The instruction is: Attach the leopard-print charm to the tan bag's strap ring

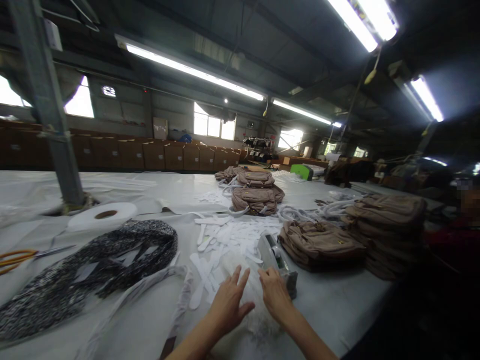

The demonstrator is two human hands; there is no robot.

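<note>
My left hand (231,302) is stretched out with its fingers apart, over a crumpled sheet of clear plastic (258,325) on the white table. My right hand (275,294) is beside it, fingers curled together at the left side of a grey tape dispenser (277,260). What those fingers pinch, if anything, is too small to make out. Many white paper strips (225,235) lie loose just beyond both hands. A brown bag (320,242) rests right behind the dispenser. To the left curves a strap wrapped in pale tissue (183,280).
A black-and-white speckled fabric piece (138,240), a white roll (80,217) and orange-handled scissors (22,257) lie on the left. Brown bags are stacked at the right (386,225) and farther back (255,197). A metal post (56,110) rises through the table. A person sits at far right.
</note>
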